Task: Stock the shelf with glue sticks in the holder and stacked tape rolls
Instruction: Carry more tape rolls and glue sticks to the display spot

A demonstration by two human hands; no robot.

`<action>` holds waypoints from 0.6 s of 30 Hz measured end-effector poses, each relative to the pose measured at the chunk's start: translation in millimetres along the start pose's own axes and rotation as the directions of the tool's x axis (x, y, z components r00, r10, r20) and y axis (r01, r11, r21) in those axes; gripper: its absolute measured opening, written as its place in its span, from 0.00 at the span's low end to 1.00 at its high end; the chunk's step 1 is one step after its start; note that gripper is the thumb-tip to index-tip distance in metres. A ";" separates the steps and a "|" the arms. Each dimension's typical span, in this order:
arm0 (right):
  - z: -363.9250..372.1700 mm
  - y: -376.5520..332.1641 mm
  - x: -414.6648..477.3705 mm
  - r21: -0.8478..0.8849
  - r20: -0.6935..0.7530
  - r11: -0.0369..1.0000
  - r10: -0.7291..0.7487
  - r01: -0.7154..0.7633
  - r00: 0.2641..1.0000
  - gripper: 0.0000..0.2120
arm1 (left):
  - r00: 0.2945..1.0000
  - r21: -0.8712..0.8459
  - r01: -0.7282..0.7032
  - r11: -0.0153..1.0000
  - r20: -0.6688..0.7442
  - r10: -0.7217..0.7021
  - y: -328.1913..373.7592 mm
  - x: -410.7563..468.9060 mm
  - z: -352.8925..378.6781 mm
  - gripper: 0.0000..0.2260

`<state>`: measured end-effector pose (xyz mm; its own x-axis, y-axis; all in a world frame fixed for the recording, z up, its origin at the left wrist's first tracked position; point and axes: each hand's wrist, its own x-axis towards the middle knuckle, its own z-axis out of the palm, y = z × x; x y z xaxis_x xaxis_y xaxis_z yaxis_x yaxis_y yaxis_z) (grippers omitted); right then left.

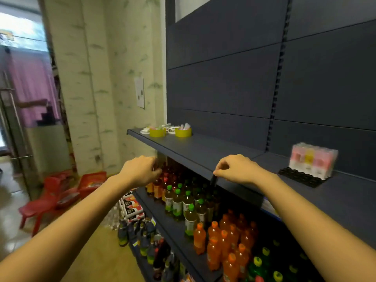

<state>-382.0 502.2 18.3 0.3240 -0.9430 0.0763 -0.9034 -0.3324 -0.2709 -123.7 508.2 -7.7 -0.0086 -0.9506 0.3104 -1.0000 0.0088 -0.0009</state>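
Shelf edge [183,157] meets right hand [237,169], fingers [220,171] pinching a dark stick [213,180]; left hand [140,171]'s grip unclear.

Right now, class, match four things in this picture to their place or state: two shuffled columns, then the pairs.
1. yellow tape rolls
2. black holder
3. orange bottles
4. right hand

A. lower shelf
B. pinching a small dark object at the top shelf front edge
C. right part of top shelf
D. far left end of top shelf

Pairs: 1-D, 2-C, 3-A, 4-B
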 end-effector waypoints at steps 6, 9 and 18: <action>22.8 -43.7 79.8 -0.020 -0.021 1.000 -0.017 0.017 1.000 0.13 | 0.999 -0.043 0.037 0.998 0.005 -0.037 -58.0 39.4 18.9 0.14; 30.5 -55.0 122.9 -0.048 -0.019 0.999 -0.024 0.023 1.000 0.14 | 0.999 -0.065 0.043 0.997 0.001 -0.043 -77.9 64.9 35.8 0.13; 37.0 -66.1 274.6 -0.091 -0.047 0.995 -0.043 0.039 0.998 0.12 | 0.998 -0.085 0.048 0.995 -0.033 -0.051 -137.1 183.1 72.2 0.12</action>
<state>-222.9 266.0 21.7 0.3490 -0.9276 0.1334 -0.9120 -0.3689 -0.1791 11.7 310.5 -19.5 0.0428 -0.9389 0.3415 -0.9954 -0.0108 0.0950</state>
